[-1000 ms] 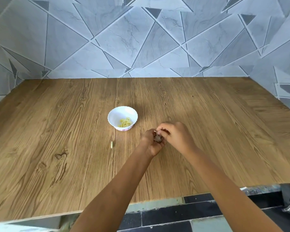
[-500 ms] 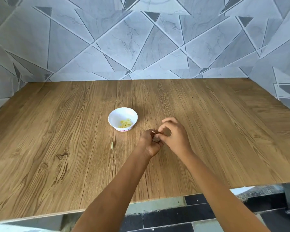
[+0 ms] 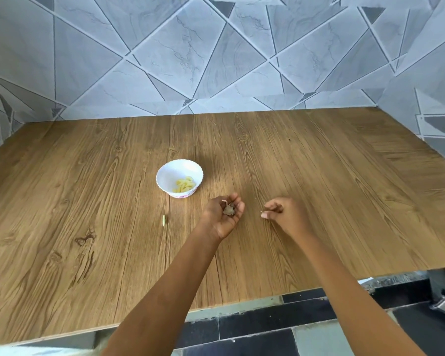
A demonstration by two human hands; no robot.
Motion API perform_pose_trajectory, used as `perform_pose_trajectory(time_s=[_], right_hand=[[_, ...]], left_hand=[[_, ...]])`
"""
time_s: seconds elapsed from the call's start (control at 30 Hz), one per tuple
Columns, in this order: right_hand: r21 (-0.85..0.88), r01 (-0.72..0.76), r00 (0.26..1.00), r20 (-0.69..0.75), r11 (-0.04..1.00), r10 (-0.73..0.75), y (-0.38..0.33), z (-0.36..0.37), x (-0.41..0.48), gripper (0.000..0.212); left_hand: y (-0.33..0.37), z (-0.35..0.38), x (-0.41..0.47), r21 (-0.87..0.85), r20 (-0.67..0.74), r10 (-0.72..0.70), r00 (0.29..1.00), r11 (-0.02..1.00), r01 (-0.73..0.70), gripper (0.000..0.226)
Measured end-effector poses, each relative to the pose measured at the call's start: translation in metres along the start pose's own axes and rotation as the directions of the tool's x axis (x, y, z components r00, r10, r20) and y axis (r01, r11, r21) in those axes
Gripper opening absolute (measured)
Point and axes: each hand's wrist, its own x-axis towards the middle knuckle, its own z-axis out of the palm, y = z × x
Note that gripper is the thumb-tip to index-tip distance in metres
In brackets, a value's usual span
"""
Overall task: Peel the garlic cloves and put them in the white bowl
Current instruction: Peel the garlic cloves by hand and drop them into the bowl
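The white bowl [image 3: 165, 176] stands on the wooden table, with several peeled yellowish garlic cloves [image 3: 184, 185] inside. Just right of the bowl and nearer to me, my left hand [image 3: 224, 217] is turned palm up. Its fingers curl round a brownish clump of garlic with loose skin [image 3: 228, 210]. My right hand [image 3: 283, 213] hovers a short way to the right, apart from the left. Its fingers are curled, and thumb and forefinger seem to pinch a tiny sliver of garlic skin [image 3: 261, 211].
A small pale green piece [image 3: 163, 220] lies on the wooden table [image 3: 319, 188] left of my left hand, in front of the bowl. A tiled wall backs the table. The table's front edge runs below my forearms, with dark floor tiles beyond it.
My right hand has pulled away to the right from the garlic in my left hand. The left hand has opened a little, palm up, and shows the clump.
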Motion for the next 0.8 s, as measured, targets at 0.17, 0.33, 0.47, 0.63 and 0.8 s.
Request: perform_pose_trajectory(time_s=[0.17,0.33,0.47,0.63,0.8], right_hand=[[0.035,-0.021,0.999,-0.041,0.999,0.022,-0.006,0.008,0.022,0.019],[0.026,0.034,0.999,0.020,0.999,-0.035,-0.009,0.010,0.041,0.019],[-0.109,0.186,0.983,0.018,0.977,-0.185,-0.012,0.013,0.046,0.002],[-0.245,0.204,0.974,0.144,0.948,-0.173,-0.018,0.010,0.048,0.013],[0.005,0.275,0.930,0.253,0.961,-0.268,-0.037,0.007,0.012,0.005]], left_hand=[[0.004,-0.003,0.001,-0.010,-0.012,0.013,1.000,1.000,-0.013,0.029],[0.013,-0.004,0.000,-0.021,-0.028,0.038,0.999,0.999,-0.038,0.028],[0.017,-0.007,-0.001,-0.033,-0.036,0.042,0.999,0.999,-0.043,0.028],[0.021,-0.009,-0.006,-0.051,-0.030,0.056,0.998,0.997,-0.057,0.028],[0.025,-0.020,-0.014,-0.073,-0.026,0.080,0.996,0.994,-0.082,0.028]])
